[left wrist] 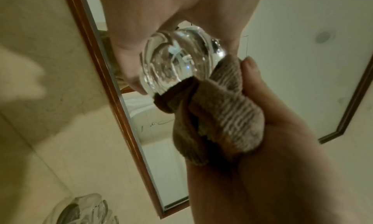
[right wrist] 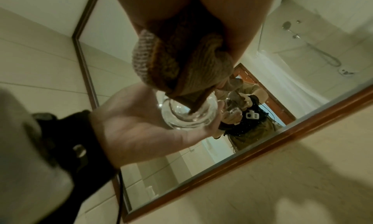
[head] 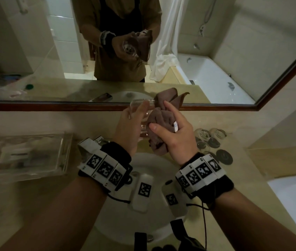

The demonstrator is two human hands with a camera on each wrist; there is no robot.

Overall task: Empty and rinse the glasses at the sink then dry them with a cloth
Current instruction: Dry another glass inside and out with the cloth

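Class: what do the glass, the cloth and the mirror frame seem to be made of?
Glass: clear, glossy glass; see-through with bright glints. Cloth: brown ribbed textile, probably microfibre or terry; soft bunched folds. Mirror frame: reddish-brown, seemingly varnished wood, though possibly a wood-look finish.

The cloth [head: 159, 122] hides the glass's [head: 144, 113] right side; the tray's [head: 29, 156] contents blur.

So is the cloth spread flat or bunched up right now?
Bunched. The cloth is wadded in the right hand, one end pushed into the glass gripped by the left hand.
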